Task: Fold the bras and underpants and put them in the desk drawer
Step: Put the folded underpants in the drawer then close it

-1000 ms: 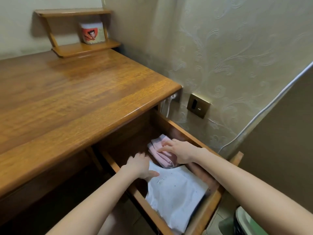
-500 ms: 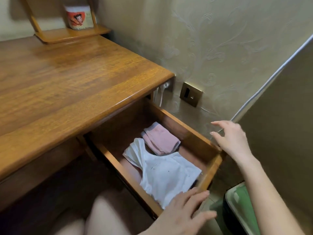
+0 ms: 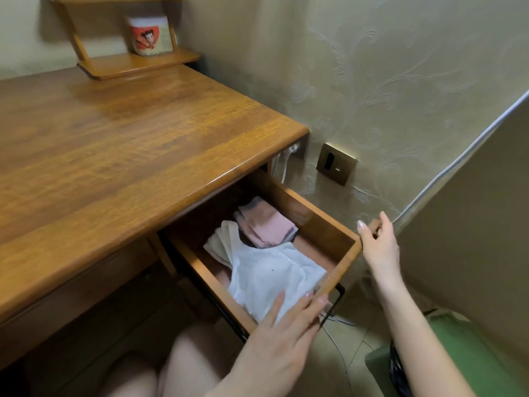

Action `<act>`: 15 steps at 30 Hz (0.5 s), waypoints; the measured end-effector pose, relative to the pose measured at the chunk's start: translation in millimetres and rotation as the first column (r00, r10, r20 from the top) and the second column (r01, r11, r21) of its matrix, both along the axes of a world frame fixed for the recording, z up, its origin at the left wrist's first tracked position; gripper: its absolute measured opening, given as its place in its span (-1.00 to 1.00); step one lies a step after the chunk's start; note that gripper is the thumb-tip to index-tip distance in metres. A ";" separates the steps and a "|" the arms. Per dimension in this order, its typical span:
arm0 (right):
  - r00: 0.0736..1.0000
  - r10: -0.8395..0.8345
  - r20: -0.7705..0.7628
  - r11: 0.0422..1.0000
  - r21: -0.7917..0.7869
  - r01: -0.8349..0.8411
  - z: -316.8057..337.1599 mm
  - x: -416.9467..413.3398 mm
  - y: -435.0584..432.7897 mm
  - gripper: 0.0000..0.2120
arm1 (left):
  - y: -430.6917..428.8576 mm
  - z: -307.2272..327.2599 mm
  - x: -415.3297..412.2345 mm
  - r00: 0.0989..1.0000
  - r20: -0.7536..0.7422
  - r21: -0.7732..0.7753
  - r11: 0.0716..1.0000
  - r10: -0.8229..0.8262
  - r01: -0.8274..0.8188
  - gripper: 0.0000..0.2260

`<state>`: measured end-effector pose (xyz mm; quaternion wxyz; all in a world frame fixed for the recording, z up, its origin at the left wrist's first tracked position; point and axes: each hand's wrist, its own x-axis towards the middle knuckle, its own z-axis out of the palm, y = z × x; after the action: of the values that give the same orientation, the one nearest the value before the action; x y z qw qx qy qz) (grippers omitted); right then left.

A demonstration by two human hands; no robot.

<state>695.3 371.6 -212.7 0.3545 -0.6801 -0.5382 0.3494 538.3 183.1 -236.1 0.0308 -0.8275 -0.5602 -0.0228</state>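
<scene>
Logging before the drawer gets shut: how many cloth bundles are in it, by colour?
Pink bundle: 1
Cream bundle: 1
White bundle: 1
Total: 3, all inside the open drawer.

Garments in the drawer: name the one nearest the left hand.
The white garment, at the front of the drawer beside the left hand; the pink stack lies farther back.

counted: 2 hands – left hand (image 3: 282,332), right hand (image 3: 378,245) | 1 desk (image 3: 114,167) | 1 drawer (image 3: 342,266) | 1 pink stack (image 3: 266,224) | 1 white garment (image 3: 266,277) | 1 cream garment (image 3: 221,242) | 1 shelf (image 3: 137,64) | 1 cup (image 3: 150,35) | 1 wall plate (image 3: 336,167)
</scene>
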 end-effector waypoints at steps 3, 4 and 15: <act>0.995 0.025 -0.098 0.999 -0.042 -0.030 -5.1 -34.5 2.3 -0.38 | 8.6 5.8 -26.6 0.993 -0.105 0.374 0.927 0.047 -0.005 -0.39; 0.990 0.049 -0.129 0.997 -0.050 -0.056 -6.6 -47.1 0.5 -0.39 | 12.8 3.8 -33.5 0.992 -0.095 0.361 0.932 0.080 -0.040 -0.41; 0.831 0.512 -0.219 0.835 -0.103 -0.541 -17.5 -167.6 -7.1 -0.45 | 36.0 -14.5 -105.4 0.748 -0.454 0.167 0.870 0.485 -0.464 -0.47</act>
<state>527.7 364.5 -230.3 0.2358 -0.4965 -0.6402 0.5366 432.8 219.1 -250.5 0.1919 -0.6361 -0.7254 0.1799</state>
